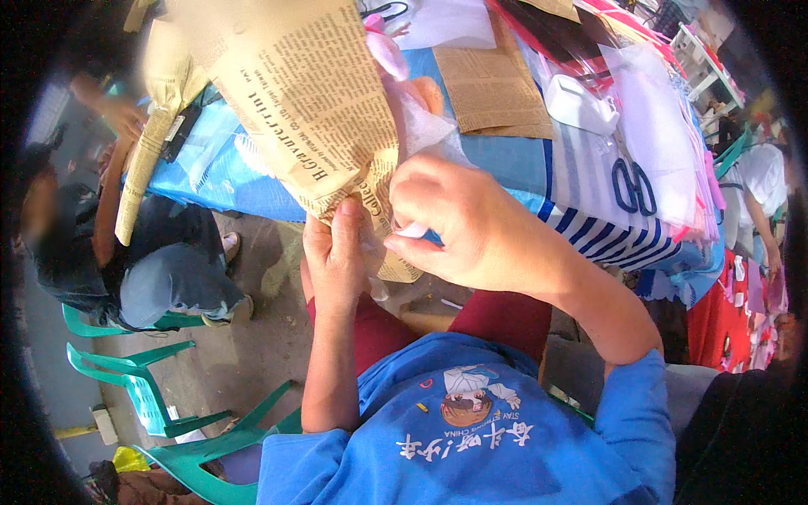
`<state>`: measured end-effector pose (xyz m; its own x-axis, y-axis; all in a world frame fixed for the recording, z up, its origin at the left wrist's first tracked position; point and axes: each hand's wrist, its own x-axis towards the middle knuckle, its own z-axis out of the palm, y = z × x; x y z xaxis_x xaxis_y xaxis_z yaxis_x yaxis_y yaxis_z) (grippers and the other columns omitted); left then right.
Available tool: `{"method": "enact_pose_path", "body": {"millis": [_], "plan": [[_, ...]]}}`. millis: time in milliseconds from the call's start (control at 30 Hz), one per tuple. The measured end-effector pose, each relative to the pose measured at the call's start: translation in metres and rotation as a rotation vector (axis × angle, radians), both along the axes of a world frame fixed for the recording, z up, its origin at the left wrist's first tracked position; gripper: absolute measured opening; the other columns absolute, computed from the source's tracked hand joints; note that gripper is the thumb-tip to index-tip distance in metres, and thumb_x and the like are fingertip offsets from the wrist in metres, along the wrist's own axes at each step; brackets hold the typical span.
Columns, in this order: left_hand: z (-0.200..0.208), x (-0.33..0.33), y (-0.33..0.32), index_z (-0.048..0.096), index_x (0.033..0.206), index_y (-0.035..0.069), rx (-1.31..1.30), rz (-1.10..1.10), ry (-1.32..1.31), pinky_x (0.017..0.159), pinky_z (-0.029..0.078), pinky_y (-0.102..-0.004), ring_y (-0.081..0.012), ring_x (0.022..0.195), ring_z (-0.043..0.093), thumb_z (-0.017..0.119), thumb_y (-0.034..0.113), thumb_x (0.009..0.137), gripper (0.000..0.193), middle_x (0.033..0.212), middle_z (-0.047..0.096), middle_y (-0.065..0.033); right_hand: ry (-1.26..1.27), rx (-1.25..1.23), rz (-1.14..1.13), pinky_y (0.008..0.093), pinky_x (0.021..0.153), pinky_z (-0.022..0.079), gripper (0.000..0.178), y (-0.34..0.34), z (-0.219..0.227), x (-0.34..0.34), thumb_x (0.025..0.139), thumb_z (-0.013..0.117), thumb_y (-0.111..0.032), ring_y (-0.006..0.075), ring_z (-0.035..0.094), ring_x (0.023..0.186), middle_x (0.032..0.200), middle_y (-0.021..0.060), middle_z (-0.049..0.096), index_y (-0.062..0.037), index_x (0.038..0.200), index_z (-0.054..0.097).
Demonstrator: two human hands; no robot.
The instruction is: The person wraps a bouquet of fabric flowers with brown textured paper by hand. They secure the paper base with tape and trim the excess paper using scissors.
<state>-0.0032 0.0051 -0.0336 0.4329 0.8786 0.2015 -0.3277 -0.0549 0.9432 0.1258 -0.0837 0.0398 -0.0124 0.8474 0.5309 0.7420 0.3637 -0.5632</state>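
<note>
Crinkled blue plastic [505, 168] covers the table beyond the hands, its surface smooth and glossy. Directly ahead of the left hand [335, 248] rises a cone-shaped newsprint wrap [295, 105], its tan paper creased and bunched where that thumb and fingers pinch it. Just beside, the right hand [463, 223] curls tightly, a small white strip [412, 231] between thumb and forefinger; its material is hard to make out. Flat tan sheets [492, 88] and a rounded white plastic object [581, 105] lie beyond the right hand. Overhead glare blurs the wrap's top, which the upper edge cuts off; the right hand hides part of its lower end.
</note>
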Motion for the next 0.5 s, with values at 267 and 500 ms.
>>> {"method": "enact_pose_path", "body": {"millis": [267,500], "plan": [[0.001,-0.003,0.003,0.052,0.105,-0.003,-0.020,0.059,-0.027,0.069,0.044,-0.0236,-0.0107,0.081,0.054,0.048,0.023,0.090,0.030,0.094,0.058,-0.0063,-0.174,-0.095,0.059,0.0344,0.056,0.043,0.019,-0.009,0.031,0.001,0.064,0.066,-0.003,0.0279,0.053,0.063,0.075,0.0108,0.048,-0.0006,0.063,0.048],[0.006,-0.007,0.001,0.051,0.103,-0.001,0.040,0.114,0.044,0.071,0.042,-0.0243,-0.0116,0.085,0.051,0.048,0.023,0.089,0.028,0.093,0.056,-0.0044,-0.243,-0.106,-0.059,0.0330,0.058,0.043,0.019,-0.017,0.056,-0.002,0.067,0.067,-0.004,0.0267,0.054,0.066,0.081,0.0112,0.051,0.0002,0.065,0.048]]}}
